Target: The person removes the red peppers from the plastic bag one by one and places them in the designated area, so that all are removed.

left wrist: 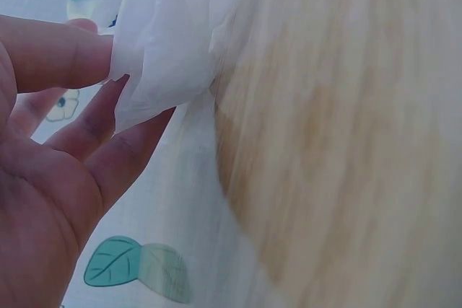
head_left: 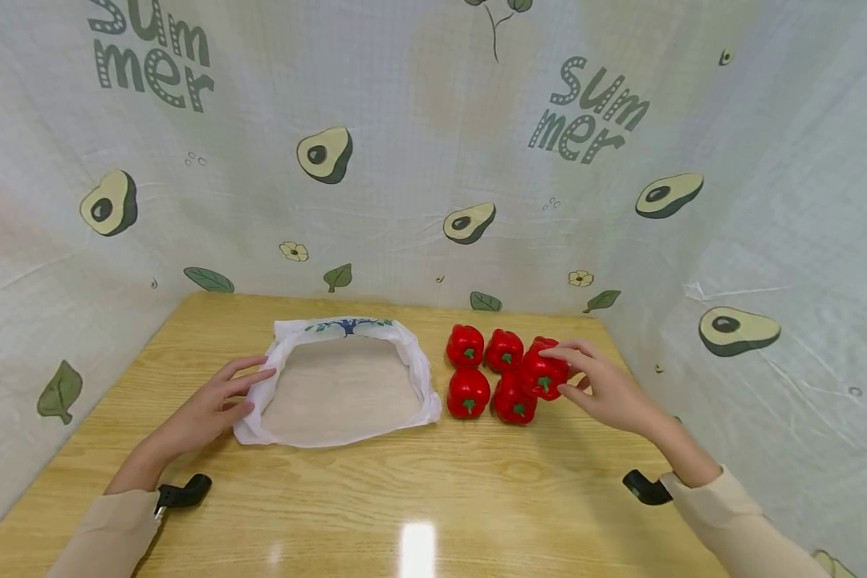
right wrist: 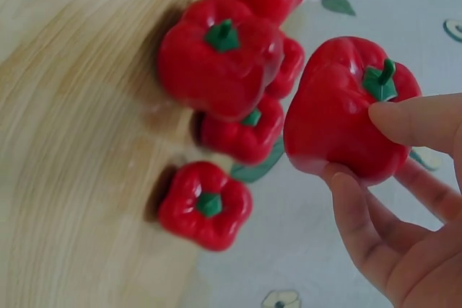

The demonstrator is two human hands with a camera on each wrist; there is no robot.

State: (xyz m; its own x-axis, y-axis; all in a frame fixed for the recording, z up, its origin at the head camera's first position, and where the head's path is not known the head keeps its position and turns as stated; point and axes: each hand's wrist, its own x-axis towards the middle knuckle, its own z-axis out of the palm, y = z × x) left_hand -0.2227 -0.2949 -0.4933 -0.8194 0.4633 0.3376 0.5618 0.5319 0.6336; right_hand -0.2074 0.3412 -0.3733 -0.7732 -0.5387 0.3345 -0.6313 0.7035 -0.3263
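Note:
A white plastic bag with a blue and green tree print lies on the table, its mouth spread wide. My left hand is at the bag's left rim. In the left wrist view, the thumb and fingers of my left hand lightly hold a fold of the white plastic. To the right of the bag, my right hand grips a red bell pepper with a green stem. In the right wrist view, thumb and fingertips pinch that pepper above the others.
Several more red bell peppers sit grouped on the wooden table, between the bag and my right hand. A cloth printed with avocados and leaves hangs behind the table and along its sides.

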